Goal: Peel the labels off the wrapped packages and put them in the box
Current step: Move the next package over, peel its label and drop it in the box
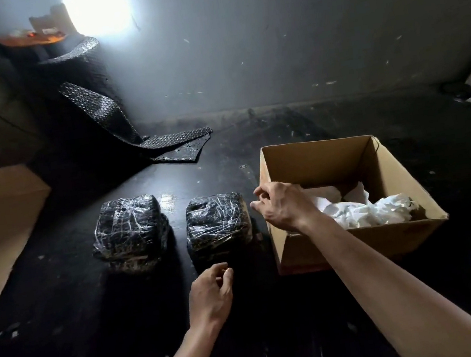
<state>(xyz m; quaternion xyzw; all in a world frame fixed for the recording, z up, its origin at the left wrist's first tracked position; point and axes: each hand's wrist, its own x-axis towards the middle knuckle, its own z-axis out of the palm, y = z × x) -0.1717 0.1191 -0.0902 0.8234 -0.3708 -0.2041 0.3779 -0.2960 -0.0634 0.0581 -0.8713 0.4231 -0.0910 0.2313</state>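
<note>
Here, your right hand (282,206) hovers at the left wall of the open cardboard box (379,166) in the right middle of the frame, fingers loosely curled and pinching nothing you could make out. Your left hand (212,295) sits lower, at centre bottom, just in front of the nearer wrapped package (218,222), its fingers half curled and holding nothing. That package stands just left of the box; a second wrapped package (130,229) lies beside it, further left, apart from it. Crumpled white labels (364,209) pile inside the box on its floor. A sheet of black bubble wrap (161,142) trails across the dark floor toward the upper left.
</note>
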